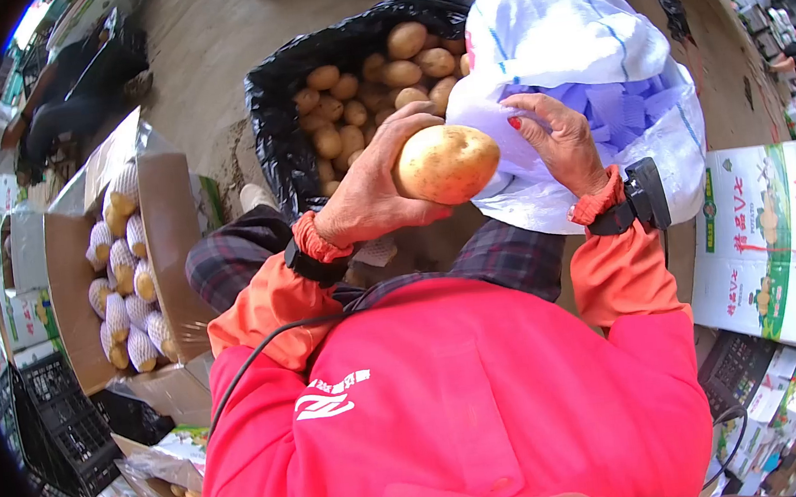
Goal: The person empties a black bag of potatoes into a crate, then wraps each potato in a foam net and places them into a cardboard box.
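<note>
I am looking down over the black sack [273,116] of potatoes. Just right of it, the white bag [569,27] of purple foam nets looks soft and light; my right hand [556,140] is reaching into it, fingers loosely spread. In front of the sack, my left hand [367,189] is cupping a large potato [447,163], fingers curled round its end. It looks firm, heavy and smooth-skinned, best gripped around its middle.
</note>
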The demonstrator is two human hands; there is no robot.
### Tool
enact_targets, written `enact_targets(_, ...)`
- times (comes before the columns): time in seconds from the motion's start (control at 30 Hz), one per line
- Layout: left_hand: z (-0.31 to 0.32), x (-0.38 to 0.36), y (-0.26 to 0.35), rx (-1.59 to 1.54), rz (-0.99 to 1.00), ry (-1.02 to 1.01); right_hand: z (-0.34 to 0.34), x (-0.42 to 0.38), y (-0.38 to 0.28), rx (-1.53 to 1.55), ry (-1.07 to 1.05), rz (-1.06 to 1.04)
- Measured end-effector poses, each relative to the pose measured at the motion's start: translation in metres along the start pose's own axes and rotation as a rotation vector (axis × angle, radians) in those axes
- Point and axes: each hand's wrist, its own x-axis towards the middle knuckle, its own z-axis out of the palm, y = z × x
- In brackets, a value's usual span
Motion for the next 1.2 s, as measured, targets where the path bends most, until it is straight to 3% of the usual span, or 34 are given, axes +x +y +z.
enact_targets(0.13,0.003,-0.011,0.008,-0.048,0.013,-0.022,0.024,0.011,-0.009,-0.106,-0.085,-0.134)
enact_targets(0.23,-0.002,-0.024,0.008,0.041,0.049,0.001,0.038,0.015,-0.014,-0.216,-0.060,-0.026)
enact_targets(0.37,-0.025,-0.041,0.003,-0.012,0.038,0.072,0.045,0.021,-0.015,-0.294,-0.111,-0.117)
enact_targets(0.43,-0.025,-0.046,0.001,-0.151,0.041,0.054,0.059,0.025,-0.022,-0.270,-0.175,-0.134)
enact_targets(0.7,-0.044,-0.069,0.000,-0.053,-0.045,0.054,0.092,0.038,-0.037,0.044,-0.288,0.064)
enact_targets(0.77,-0.045,-0.071,0.008,-0.233,-0.108,-0.023,0.105,0.039,-0.035,0.504,-0.376,0.269)
enact_targets(0.83,-0.047,-0.075,0.007,-0.347,-0.077,0.018,0.106,0.048,-0.035,1.169,-0.364,0.472)
enact_targets(0.9,-0.049,-0.080,0.011,-0.848,-0.148,0.140,0.116,0.040,-0.027,0.984,-0.485,0.351)
enact_targets(0.93,-0.052,-0.080,0.014,-0.985,-0.083,0.162,0.136,0.025,0.044,0.806,-0.498,0.286)
enact_targets(0.97,-0.056,-0.083,0.012,-1.043,-0.080,0.182,0.153,0.031,-0.009,1.691,-0.738,0.594)
enact_targets(1.03,-0.066,-0.093,0.018,-1.076,-0.122,0.288,0.155,0.039,-0.030,0.502,-0.424,0.027)
enact_targets(1.07,-0.073,-0.099,0.018,-0.863,-0.150,0.375,0.158,0.051,-0.031,0.734,-0.346,0.139)
enact_targets(1.1,-0.080,-0.106,0.007,-0.435,-0.179,0.468,0.162,0.064,-0.034,0.963,-0.262,0.253)
enact_targets(1.13,-0.085,-0.112,0.002,-0.209,-0.215,0.547,0.166,0.063,-0.071,0.845,-0.180,0.254)
enact_targets(1.17,-0.089,-0.116,-0.003,0.020,-0.248,0.618,0.180,0.061,-0.066,0.679,-0.190,0.043)
enact_targets(1.2,-0.092,-0.120,-0.012,-0.145,-0.265,0.695,0.188,0.059,-0.085,0.336,-0.244,-0.288)
